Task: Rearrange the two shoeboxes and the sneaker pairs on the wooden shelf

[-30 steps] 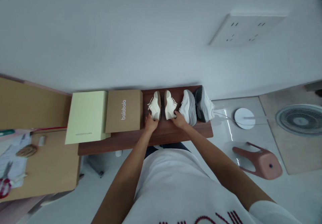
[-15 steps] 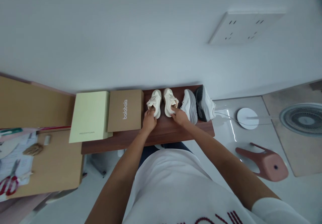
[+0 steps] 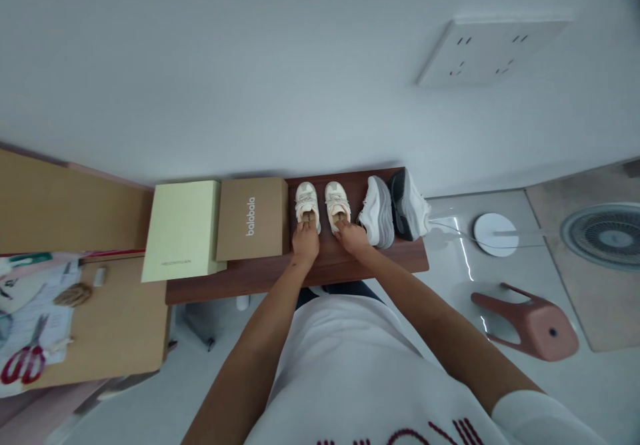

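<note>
Two small cream sneakers stand side by side on a dark wooden shelf (image 3: 250,278), toes toward the wall. My left hand (image 3: 305,240) is closed on the heel of the left cream sneaker (image 3: 307,198), fingers reaching into its opening. At the heel of the right cream sneaker (image 3: 337,198), my right hand (image 3: 351,237) grips in the same way. A narrow gap separates the two. Just right of my right hand is a white sneaker with a grey sole (image 3: 377,212), and against it leans a white-and-black sneaker (image 3: 409,205).
Left of the sneakers sit a brown shoebox (image 3: 255,218) and a pale green box (image 3: 181,232). Red-handled scissors (image 3: 27,358) lie on papers at far left. A pink stool (image 3: 535,328) and a fan (image 3: 613,235) stand to the right, below a wall socket (image 3: 493,52).
Both cream sneakers have been turned straighter, toes now pointing at the wall. The left one's heel has swung right along with my left hand. My right hand stays at its sneaker's heel.
</note>
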`<state>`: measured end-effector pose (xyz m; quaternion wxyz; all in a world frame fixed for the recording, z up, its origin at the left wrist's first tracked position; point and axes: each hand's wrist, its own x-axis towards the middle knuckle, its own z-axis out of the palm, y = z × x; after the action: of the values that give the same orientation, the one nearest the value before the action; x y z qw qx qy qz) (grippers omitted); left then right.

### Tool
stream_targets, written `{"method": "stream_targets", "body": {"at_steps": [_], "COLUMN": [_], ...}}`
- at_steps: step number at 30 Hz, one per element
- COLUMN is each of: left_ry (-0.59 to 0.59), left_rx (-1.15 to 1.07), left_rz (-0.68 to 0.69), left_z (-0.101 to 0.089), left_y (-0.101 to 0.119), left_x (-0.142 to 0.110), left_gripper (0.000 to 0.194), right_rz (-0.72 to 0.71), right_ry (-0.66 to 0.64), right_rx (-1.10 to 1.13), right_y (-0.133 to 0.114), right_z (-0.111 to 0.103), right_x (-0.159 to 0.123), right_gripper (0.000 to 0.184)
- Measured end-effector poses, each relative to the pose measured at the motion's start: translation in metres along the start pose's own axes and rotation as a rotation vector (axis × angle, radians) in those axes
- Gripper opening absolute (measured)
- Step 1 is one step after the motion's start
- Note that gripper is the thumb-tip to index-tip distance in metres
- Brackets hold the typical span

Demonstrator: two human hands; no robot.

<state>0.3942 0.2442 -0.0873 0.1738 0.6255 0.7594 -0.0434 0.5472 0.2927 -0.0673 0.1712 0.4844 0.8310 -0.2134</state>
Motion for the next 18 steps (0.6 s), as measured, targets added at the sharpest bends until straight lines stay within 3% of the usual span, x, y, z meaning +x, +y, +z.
{"method": "stream_targets", "body": {"at_steps": [5,9,14,18], "left_ry": [-0.026,0.046,0.121,0.086], "left_rx": [0.029,-0.020,-0.186,-0.393], "left_rz": [-0.011,0.032,0.176,0.258], "left_z": [0.002,-0.007,-0.016,-0.002], "left_y": [0.003,0.010,0.044,0.084], "left_x": [-0.005,-0.008,-0.007,-0.006], "left_gripper": [0.045,0.046,0.042,0.042], "right_rz": [0.003,-0.004,0.026,0.122], "right_ry": [-0.021,0.093,0.361,0.544], "right_rx": [0.047,0.156,0.313,0.397], "right_y": [0.000,0.013,0.064,0.120], "right_z": [0.003,0.001,-0.001,0.002], "right_x": [-0.005,-0.019,-0.046,-0.061], "right_gripper": [0.032,0.034,0.032,0.031]}}
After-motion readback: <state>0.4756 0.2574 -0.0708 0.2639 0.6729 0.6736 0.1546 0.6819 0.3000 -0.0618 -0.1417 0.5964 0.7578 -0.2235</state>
